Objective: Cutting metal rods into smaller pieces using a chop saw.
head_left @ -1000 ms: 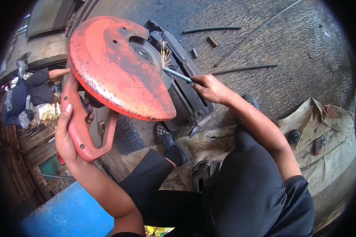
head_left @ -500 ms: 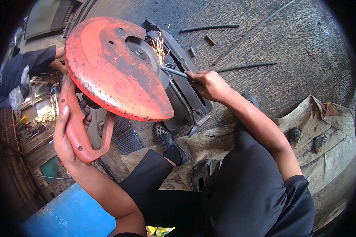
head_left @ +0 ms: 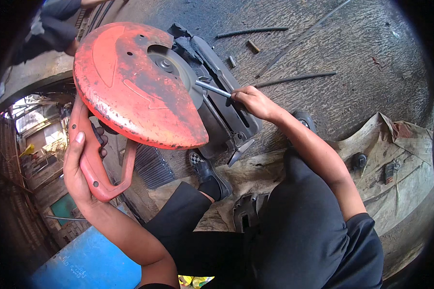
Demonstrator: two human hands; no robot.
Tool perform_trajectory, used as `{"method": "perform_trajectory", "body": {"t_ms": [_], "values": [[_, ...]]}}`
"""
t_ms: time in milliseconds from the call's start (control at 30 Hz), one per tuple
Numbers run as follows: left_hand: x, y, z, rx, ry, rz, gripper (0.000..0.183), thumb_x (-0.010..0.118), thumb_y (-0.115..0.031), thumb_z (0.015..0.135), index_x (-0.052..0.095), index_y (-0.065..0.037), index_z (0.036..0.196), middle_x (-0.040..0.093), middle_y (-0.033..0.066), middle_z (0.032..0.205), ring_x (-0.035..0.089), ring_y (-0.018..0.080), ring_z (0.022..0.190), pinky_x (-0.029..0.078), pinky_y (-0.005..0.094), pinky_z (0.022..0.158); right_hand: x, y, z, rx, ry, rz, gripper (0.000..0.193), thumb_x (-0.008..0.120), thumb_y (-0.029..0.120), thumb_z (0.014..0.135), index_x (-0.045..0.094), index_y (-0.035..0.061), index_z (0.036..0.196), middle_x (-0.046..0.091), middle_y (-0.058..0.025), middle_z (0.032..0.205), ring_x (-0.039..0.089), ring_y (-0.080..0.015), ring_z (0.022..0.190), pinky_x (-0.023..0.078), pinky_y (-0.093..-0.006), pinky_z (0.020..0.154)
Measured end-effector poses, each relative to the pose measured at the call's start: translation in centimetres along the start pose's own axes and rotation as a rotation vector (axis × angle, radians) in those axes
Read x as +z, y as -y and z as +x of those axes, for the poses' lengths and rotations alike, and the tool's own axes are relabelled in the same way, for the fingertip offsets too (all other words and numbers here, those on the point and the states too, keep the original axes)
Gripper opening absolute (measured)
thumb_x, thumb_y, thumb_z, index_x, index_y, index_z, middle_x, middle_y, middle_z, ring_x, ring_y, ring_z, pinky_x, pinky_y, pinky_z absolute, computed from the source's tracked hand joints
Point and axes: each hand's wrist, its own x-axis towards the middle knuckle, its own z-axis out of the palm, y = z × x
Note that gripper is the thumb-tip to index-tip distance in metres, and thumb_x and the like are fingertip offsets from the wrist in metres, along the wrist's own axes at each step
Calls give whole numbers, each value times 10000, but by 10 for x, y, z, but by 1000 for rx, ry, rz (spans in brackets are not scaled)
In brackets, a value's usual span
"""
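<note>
My left hand [head_left: 78,171] is wrapped round the red handle of a cut-off saw, its fingers on the inner side by the trigger. The saw's worn red guard [head_left: 130,86] covers most of the cutting disc [head_left: 185,79]. In my right hand [head_left: 253,102] is a thin grey metal rod [head_left: 213,88], gripped near its end. The rod's far tip lies at the disc's edge, above the dark saw base [head_left: 222,125]; whether they touch I cannot tell. No sparks show there.
Dark rods [head_left: 296,79] and short cut pieces [head_left: 253,46] lie on the rough floor beyond the saw. A stained cloth [head_left: 390,144] with a tape measure [head_left: 359,161] spreads at the right. Another person [head_left: 48,29] is at the upper left; a blue panel [head_left: 89,255] stands lower left.
The sparks at the disc have gone. The other person has shifted upward in view at the upper left. My hands keep their grips, nearly in place.
</note>
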Motion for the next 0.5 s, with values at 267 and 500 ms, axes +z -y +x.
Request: {"method": "perform_trajectory", "body": {"t_ms": [267,500], "values": [[7,-2,-5,-37,-106,19,627,637,-332,887,466,58,1347,621,124,1136,618,167,923,469,271,752,6,8,-5,183,135,90,327,513,258,940,689,-14,989,538,-47,630,517,-143,583,426,-331,554],[8,-4,-6,-33,-81,20,683,621,-367,892,422,54,1392,573,123,1269,598,172,996,446,283,800,10,15,-7,-34,-30,-208,305,593,197,908,654,-15,1118,618,-198,705,604,-217,621,480,-396,625]]}}
